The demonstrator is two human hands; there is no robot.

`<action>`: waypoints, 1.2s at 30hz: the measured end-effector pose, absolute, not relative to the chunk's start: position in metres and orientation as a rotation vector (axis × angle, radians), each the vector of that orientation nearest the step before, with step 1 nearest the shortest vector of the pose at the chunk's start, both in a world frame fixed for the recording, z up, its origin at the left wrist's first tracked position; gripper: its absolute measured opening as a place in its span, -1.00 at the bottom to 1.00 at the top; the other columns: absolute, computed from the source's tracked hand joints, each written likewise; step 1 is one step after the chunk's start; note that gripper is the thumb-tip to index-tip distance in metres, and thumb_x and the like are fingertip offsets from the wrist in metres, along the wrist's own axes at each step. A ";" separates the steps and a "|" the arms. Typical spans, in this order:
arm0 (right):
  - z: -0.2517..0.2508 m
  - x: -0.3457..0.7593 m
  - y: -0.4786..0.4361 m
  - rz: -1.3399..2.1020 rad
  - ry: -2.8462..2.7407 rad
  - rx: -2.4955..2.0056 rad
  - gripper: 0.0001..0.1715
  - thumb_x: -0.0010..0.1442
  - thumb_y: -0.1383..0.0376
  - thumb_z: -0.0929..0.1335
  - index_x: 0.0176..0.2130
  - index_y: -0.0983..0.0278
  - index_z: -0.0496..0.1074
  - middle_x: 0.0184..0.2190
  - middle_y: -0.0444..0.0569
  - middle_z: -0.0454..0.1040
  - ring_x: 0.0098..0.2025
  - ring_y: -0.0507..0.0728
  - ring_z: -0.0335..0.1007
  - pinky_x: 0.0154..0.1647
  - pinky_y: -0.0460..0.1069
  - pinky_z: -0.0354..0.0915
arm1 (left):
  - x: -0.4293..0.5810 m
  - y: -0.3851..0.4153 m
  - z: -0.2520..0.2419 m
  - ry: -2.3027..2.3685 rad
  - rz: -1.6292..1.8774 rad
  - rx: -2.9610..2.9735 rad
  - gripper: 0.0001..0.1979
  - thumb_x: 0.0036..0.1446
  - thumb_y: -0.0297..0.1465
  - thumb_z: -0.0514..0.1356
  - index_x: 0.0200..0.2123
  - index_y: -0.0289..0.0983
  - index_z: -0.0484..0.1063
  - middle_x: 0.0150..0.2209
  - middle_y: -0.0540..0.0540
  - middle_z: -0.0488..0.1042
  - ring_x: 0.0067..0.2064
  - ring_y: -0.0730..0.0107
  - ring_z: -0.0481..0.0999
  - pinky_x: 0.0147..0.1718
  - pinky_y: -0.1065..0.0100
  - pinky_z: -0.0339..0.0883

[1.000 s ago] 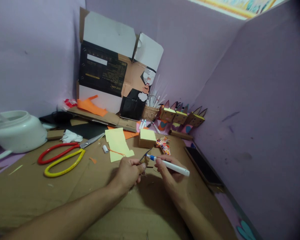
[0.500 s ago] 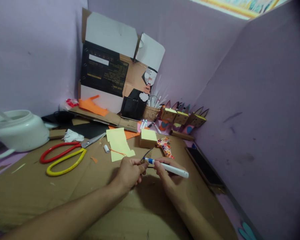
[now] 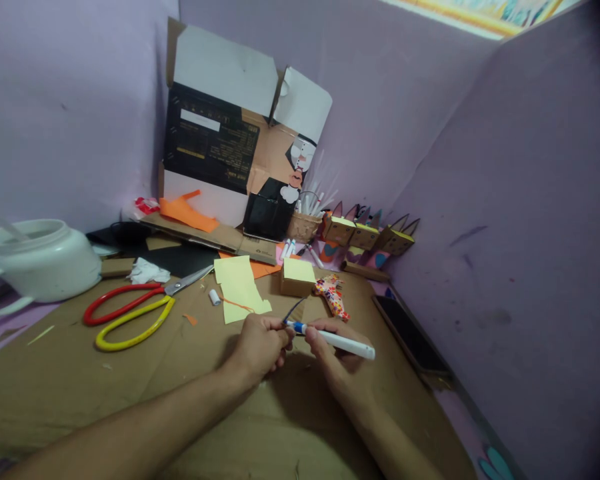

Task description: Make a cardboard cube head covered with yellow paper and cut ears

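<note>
My right hand [image 3: 337, 347] is closed around a white marker [image 3: 347, 343] with a blue collar, its tip pointing left. That tip meets a small brown cardboard piece [image 3: 295, 312] with a dark-coloured edge, pinched in my left hand [image 3: 263, 343]. My fingers hide much of the piece. Just beyond lie a torn yellow paper sheet [image 3: 239, 287] and a small cardboard box [image 3: 298, 279] with a yellow top. A flower-patterned piece [image 3: 333, 297] is right of the box. A short white cap [image 3: 215, 297] lies left of the paper.
Scissors [image 3: 130, 317] with red and yellow handles lie at left, near a white ceramic pot [image 3: 45, 260]. An unfolded carton [image 3: 215, 133] leans on the wall. Eared cardboard figures [image 3: 365, 237] and a basket of markers [image 3: 305, 225] stand behind. A phone [image 3: 410, 333] lies at right.
The marker's tip has shifted slightly left and down along the cardboard's edge. My left hand keeps its hold, and the whole view has shifted a little.
</note>
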State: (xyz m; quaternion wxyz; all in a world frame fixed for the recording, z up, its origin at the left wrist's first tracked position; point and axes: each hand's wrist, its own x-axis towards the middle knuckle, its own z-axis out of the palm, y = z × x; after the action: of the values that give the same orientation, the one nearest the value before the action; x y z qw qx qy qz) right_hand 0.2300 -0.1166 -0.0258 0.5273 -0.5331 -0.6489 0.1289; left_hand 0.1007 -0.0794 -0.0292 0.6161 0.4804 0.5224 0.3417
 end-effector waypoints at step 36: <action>-0.030 0.230 -0.098 0.967 -0.995 -1.107 -0.61 -0.17 0.35 0.44 -0.27 0.22 0.35 -0.48 -0.19 0.41 -0.43 0.03 0.33 -0.39 -0.07 0.27 | 0.102 -0.083 -0.029 1.030 0.773 1.097 -0.72 -0.15 -0.21 0.15 -0.68 -0.29 0.25 -0.86 0.11 0.16 -0.81 0.65 0.01 -0.79 0.53 -0.19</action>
State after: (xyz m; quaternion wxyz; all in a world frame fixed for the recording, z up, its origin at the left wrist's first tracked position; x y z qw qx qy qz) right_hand 0.2297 -0.0983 -0.0303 0.6313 -0.4837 -0.4347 0.4225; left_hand 0.1021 -0.0831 -0.0291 0.6632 0.4854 0.4556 0.3420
